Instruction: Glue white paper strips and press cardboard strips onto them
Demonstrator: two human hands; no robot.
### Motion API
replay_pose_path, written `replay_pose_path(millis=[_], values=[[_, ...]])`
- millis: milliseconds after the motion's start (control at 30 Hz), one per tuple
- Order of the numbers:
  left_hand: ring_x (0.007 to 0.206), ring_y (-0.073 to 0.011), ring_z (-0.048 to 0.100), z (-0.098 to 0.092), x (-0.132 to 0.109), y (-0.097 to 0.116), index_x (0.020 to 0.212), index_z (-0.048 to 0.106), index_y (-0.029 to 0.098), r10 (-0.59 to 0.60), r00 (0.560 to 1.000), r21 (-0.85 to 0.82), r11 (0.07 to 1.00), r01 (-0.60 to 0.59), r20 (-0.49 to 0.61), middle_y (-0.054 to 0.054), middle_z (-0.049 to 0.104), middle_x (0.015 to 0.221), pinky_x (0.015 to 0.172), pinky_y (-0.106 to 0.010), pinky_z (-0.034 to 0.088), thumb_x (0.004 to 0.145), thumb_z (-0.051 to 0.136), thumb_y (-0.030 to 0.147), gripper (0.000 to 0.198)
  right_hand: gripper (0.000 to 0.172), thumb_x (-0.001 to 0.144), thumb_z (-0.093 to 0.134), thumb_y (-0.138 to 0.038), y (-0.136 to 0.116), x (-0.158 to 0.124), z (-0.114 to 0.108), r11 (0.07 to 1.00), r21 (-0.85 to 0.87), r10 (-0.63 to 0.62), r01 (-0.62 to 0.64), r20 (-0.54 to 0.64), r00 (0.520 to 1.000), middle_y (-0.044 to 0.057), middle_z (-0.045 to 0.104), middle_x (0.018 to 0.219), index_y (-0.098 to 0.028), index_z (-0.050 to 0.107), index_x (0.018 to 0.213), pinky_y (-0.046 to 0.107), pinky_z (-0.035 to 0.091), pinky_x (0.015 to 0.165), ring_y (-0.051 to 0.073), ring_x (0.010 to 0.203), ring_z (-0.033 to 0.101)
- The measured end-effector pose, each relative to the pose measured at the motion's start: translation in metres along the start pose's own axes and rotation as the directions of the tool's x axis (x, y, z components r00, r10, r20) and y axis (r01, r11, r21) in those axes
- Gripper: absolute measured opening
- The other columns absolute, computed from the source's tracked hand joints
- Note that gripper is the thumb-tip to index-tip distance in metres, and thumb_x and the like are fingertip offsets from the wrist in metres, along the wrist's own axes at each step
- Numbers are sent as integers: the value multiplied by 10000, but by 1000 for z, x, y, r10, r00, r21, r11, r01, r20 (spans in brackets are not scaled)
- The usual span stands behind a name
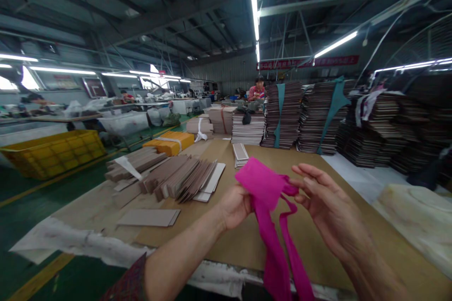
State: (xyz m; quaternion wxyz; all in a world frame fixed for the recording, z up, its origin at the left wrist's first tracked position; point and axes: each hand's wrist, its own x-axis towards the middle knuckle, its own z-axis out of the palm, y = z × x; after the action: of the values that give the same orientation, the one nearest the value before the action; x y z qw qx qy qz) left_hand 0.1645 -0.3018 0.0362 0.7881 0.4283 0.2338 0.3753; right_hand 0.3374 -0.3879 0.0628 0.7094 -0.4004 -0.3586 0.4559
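A magenta fabric strip [261,182] is held above the brown-covered desk [226,247], its flat end gripped by the left hand [236,208], two tails hanging down. The right hand [326,202] has bent fingers at the bunched part; whether they pinch it, I cannot tell. Beyond, leftward, lie grey-brown board strips [181,176]; farther back, teal cloth [334,108] drapes a tall panel stack [316,120].

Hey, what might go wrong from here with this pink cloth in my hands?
The dangling strips of the pink cloth could snag on the near edge of the table, which they cross in this view. The fanned brown boards look loose, so a bump from the left hand might slide them. A tug by the right hand at the bunched end might pull the cloth free.
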Motion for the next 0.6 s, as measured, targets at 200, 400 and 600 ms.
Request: replay_pose_path(millis=[200,400,600], values=[[989,-246,687,0,-2,3,1195,629,188,6,998,-261,965,11,64,-93,694,1182,820,-365,555,845,638,251,355,306,754,764,-460,24,-9,-4,972,-222,-80,78,0,997,39,683,980,-247,721,970,238,502,645,139,755,592],[799,-183,659,12,4,-4,981,657,135,94,994,-343,937,-70,53,-67,696,862,829,-312,522,933,539,451,341,222,843,656,-430,44,-17,7,865,-424,-153,269,288,945,71,609,1162,-245,724,946,288,519,841,215,1058,592],[858,-188,638,24,-6,-12,978,637,157,117,986,-310,948,-75,116,-61,682,885,857,-305,489,919,559,455,314,305,903,542,-345,72,7,-12,564,-716,-202,412,364,909,88,587,1167,-242,636,1175,379,526,882,225,1014,603]])
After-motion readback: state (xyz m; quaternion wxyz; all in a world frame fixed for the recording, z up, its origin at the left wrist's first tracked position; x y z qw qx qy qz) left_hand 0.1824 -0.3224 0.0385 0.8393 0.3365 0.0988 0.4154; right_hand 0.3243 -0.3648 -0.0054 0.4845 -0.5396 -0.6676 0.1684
